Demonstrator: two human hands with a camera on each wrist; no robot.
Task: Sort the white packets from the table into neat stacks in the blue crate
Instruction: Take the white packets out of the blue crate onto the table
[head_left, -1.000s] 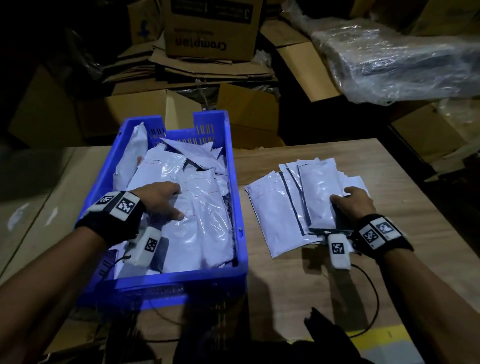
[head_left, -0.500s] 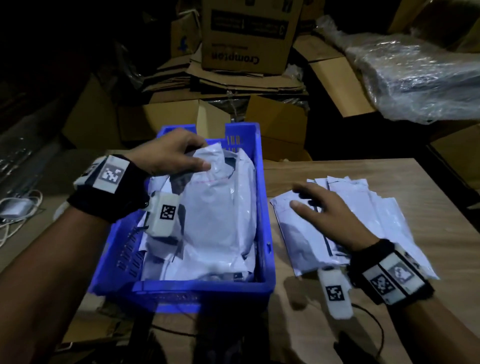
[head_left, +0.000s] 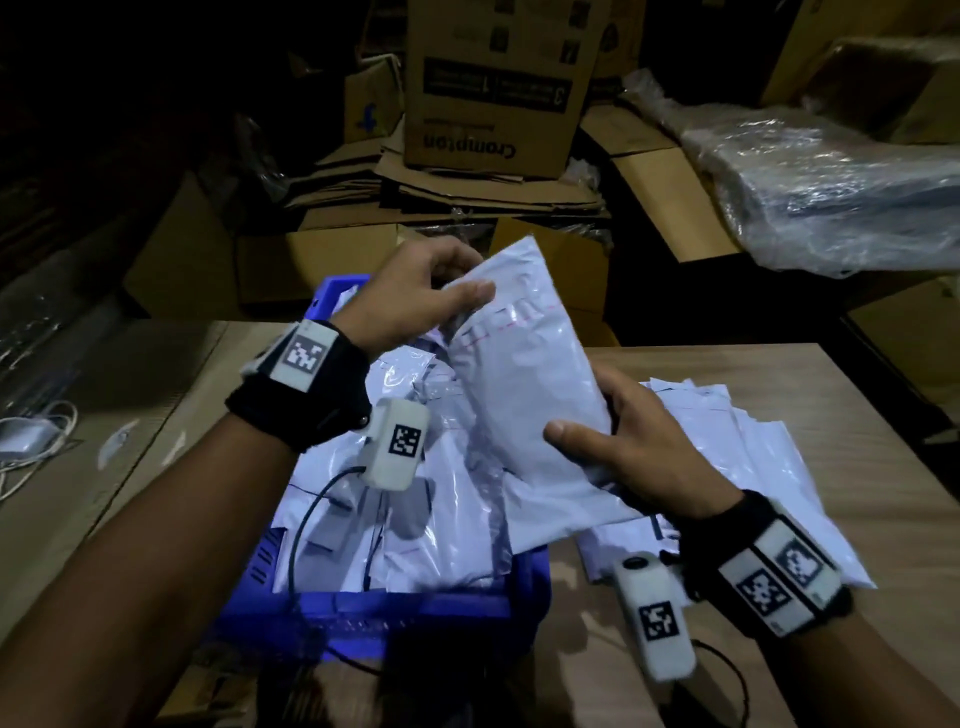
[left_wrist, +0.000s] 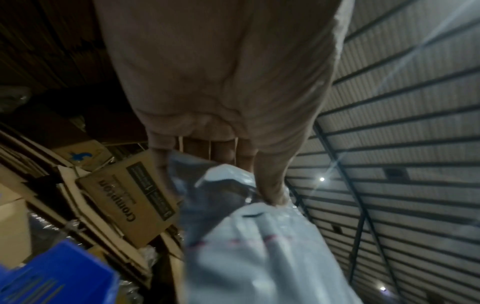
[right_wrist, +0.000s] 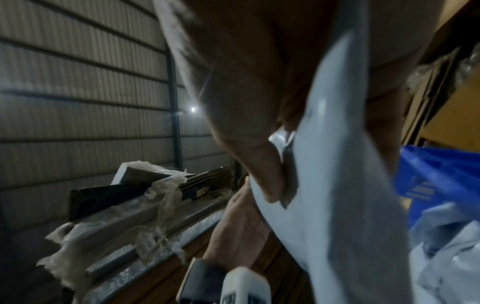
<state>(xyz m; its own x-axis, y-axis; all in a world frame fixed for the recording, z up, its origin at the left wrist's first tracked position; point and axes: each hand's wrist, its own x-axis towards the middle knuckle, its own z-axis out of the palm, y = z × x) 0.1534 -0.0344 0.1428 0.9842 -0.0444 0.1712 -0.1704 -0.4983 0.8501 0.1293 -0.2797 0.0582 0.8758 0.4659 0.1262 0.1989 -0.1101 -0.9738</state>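
A: Status? Worktop (head_left: 753, 415) first.
B: Blue crate (head_left: 363, 608) sits at its near-left edge, full of jumbled white packets. Loose packets (head_left: 769, 467) fan out at the near-right.
A: Grip?
B: Both hands on one packet (head_left: 524, 395), lifted above the crate. Left hand (head_left: 415, 296) pinches the top end, right hand (head_left: 639, 447) clasps the lower side; likely squaring it for stacking.
A: Wrist views add anything?
B: Left wrist shows the thumb clamped on the packet's sealed end, hidden from the head camera.
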